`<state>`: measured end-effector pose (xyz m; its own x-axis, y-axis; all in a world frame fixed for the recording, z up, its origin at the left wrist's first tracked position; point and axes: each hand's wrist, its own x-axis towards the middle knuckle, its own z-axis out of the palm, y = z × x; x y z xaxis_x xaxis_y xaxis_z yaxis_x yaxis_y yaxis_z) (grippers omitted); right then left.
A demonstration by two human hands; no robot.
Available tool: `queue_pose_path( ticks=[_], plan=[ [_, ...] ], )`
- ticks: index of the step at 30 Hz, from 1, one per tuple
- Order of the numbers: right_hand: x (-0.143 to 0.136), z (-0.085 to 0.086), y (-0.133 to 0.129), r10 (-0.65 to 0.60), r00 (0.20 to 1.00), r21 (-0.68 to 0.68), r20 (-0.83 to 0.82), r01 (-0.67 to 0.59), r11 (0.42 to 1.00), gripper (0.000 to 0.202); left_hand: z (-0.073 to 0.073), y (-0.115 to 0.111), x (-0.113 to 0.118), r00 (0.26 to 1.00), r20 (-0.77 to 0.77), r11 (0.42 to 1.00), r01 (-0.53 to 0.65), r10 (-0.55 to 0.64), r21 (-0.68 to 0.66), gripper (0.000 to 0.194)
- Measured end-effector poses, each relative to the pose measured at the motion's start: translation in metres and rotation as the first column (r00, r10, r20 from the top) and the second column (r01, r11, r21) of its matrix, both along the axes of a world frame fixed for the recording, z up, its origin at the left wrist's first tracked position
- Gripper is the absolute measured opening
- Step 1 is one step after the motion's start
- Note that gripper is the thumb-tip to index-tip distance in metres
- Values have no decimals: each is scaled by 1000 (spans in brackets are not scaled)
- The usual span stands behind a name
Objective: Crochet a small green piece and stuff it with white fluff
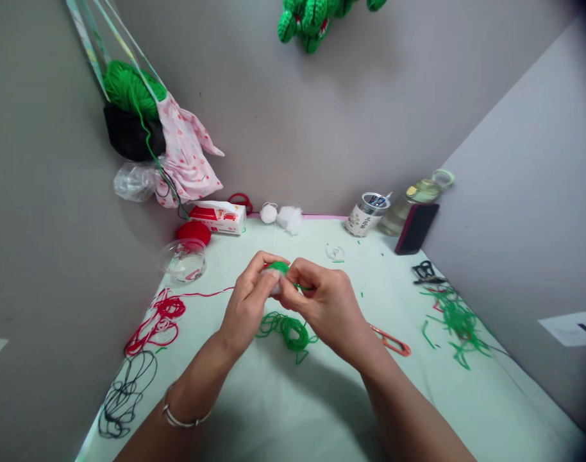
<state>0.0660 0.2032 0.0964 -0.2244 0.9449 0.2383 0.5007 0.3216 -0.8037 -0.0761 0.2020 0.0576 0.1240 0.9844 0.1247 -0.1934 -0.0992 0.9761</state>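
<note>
Near the middle of the view, my left hand (pixel 249 296) is closed around a small green and white yarn piece (pixel 277 267), with a bit of red showing at its edge. My right hand (pixel 319 296) pinches at the right side of the same piece, its fingertips touching it; whether a tool is between them is hidden. Red yarn (pixel 209 294) runs from the left side of the table to my left hand. Green yarn comes out beside my right fingers, and a loose green yarn coil (pixel 293 332) lies on the table below both hands.
Red yarn (pixel 170 308) and black yarn (pixel 124 391) lie left, near a clear bowl (pixel 187 263). White stuffing (pixel 290 219), a pen tin (pixel 364 218) and a phone (pixel 417 229) stand behind. Orange-handled tool (pixel 393 343), black scissors (pixel 425 273) and green scraps (pixel 461 317) are right.
</note>
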Motion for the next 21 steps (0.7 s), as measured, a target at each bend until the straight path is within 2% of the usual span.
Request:
queue_pose_path(
  ticks=[5,10,12,14,17,19,21],
  plan=[
    [11,3,2,4,1000,17,26,-5,1000,35,7,1,-10,981,21,981,195,-194,-17,26],
    [24,14,-4,174,984,-87,47,-170,982,28,10,3,-20,962,-34,962,271,-272,-24,25],
    [22,16,-8,210,977,-117,39,-205,972,25,8,3,-18,974,-80,977,214,-213,6,23],
    [15,13,-12,208,978,-110,27,-203,973,24,6,3,-14,987,-148,994,76,-65,73,20],
    [2,5,-16,170,985,-29,24,-170,985,24,0,3,-8,969,-191,981,-130,155,142,16],
    [-3,2,-15,154,986,52,57,-157,986,24,-3,5,-5,978,-117,981,-163,176,106,15],
    [-3,2,-13,110,990,169,87,-124,978,22,-4,8,-4,992,18,991,-129,129,26,14]
  ],
)
